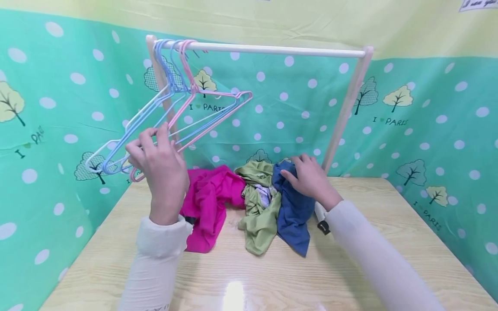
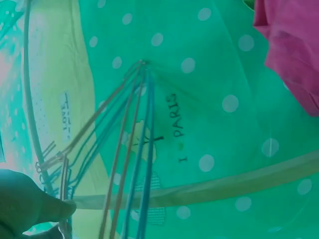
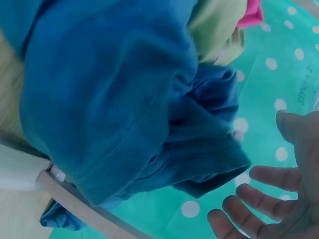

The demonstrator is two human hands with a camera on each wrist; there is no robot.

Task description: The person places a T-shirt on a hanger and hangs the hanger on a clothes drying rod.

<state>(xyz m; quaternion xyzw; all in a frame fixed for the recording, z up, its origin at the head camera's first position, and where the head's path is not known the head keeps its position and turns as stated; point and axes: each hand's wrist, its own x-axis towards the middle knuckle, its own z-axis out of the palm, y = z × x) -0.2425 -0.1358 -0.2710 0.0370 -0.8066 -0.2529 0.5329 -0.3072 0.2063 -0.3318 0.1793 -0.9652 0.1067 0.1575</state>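
My left hand (image 1: 161, 172) pinches the wire of a pink hanger (image 1: 221, 93) between thumb and fingers. Blue hangers (image 1: 130, 134) and a white one hang close behind it, bunched at the left end of the rack's rail (image 1: 272, 49). My right hand (image 1: 311, 177) is at the upper right of a crumpled blue garment (image 1: 293, 216). Seen from the right wrist, its fingers (image 3: 264, 201) are spread and apart from the blue cloth (image 3: 109, 99). A green garment (image 1: 262, 237) lies beside the blue one, and a magenta garment (image 1: 212, 194) is further left.
The rack's wooden posts (image 1: 346, 114) rise at both sides behind the clothes. A white bar with a black end (image 1: 323, 226) shows on the wooden table (image 1: 373, 203) below my right wrist. Dotted green fabric (image 1: 435, 129) surrounds the table at the back and sides.
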